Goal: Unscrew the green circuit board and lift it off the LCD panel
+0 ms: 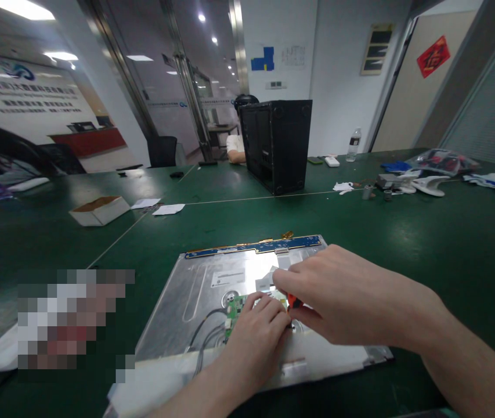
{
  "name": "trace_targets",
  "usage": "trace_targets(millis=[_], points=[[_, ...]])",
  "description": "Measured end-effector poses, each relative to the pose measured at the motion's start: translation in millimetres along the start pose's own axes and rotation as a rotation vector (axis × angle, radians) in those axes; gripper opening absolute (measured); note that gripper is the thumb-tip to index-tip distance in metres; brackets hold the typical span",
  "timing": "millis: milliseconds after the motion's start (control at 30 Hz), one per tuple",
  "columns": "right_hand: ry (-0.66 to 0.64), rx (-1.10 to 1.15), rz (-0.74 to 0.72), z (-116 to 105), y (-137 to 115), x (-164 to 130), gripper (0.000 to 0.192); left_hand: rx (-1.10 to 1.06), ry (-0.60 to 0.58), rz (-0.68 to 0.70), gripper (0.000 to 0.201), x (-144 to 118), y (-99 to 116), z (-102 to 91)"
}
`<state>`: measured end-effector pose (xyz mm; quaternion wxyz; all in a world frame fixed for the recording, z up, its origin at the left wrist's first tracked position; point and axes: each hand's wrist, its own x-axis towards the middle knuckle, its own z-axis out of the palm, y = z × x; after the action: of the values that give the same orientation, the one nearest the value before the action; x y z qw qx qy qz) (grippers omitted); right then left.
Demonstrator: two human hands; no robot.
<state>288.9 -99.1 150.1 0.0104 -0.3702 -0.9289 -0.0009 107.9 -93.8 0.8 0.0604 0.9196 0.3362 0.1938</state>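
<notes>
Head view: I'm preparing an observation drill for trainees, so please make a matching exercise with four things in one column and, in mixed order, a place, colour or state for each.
1. left hand
2. right hand
3. black case
4. open box

A. white outside, brown inside
B. resting on the green circuit board
C. upright on the table, beyond the metal panel
D. gripping an orange-red object

Pairs: 1-B; 2-D; 3-C; 4-A

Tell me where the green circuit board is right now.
In the head view, the green circuit board lies below centre on the silvery metal panel, partly covered by the left hand, with cables at its left edge.
</notes>
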Motion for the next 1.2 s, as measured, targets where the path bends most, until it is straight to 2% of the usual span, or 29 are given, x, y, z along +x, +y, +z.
trace_targets(millis=[533,800,1200], points=[[0.035,0.0,0.045,-1.0,-1.0,4.0,0.006,0.002,0.008,-0.003,0.02,-0.4,0.9,2.0],[0.041,0.051,-0.038,0.3,-1.6,1.5,0.005,0.054,0.008,-0.007,0.017,0.7,2.4,0.9],[-0.006,0.072,-0.048,-1.7,-0.1,0.7,0.007,0.059,0.001,0.009,0.02,1.4,1.8,-0.8]])
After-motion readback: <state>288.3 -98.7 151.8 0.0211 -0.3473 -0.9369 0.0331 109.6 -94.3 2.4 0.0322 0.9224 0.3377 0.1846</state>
